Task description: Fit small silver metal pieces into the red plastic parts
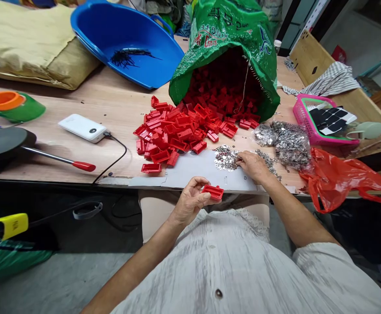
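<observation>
My left hand is closed on a small red plastic housing, held just off the table's front edge above my lap. My right hand rests on the table with its fingertips pinched into a small heap of tiny silver metal parts; what it pinches is too small to make out. Both lie on a grey card sheet. Behind it, a pile of red housings spills from a tipped green woven sack.
A blue basin with black pieces sits at the back. A white power bank with cable lies left, near a red-tipped rod. Clear bags of metal parts, a pink basket and a red plastic bag are at the right.
</observation>
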`<state>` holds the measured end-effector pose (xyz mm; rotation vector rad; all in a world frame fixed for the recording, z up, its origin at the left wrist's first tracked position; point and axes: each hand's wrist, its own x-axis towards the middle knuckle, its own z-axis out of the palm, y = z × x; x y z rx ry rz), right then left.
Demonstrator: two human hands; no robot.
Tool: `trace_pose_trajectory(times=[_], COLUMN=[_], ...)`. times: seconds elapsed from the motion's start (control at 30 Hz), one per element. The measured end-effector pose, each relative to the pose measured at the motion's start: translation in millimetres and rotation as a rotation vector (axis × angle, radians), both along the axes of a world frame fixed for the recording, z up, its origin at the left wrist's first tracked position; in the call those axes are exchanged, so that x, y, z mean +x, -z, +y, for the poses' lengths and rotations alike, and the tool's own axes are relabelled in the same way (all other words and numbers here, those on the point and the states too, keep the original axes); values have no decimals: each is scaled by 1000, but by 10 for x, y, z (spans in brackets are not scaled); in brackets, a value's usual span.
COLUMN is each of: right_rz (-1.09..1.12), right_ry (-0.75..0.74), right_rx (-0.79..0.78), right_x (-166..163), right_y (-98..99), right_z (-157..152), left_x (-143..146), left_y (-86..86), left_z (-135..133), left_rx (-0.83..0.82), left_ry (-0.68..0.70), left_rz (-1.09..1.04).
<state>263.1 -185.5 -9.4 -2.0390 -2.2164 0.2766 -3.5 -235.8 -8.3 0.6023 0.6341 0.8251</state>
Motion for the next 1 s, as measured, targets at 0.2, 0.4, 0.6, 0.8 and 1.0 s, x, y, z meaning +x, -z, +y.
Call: trace_pose_trajectory(times=[0.2,0.4,0.6,0.8,1.0], right_rz=[4,31,51,362,875], right_ry=[-12,-32,-8,-54,-58], right_rx=[9,-14,-23,126,35], right_x=[15,3,32,-35,-442], right_y=[5,-13,22,-70,-223], right_z=[-10,10,-2,-160,-544], left_x=[12,25,27,75,151], left_y=[42,40,41,21,16], left_z=[31,35,43,68,94], left_rx=[-37,-54,-72,-87,-35], left_ry=[-4,-18,-25,-50,-112], left_rz=[-5,-7,-6,-26,22])
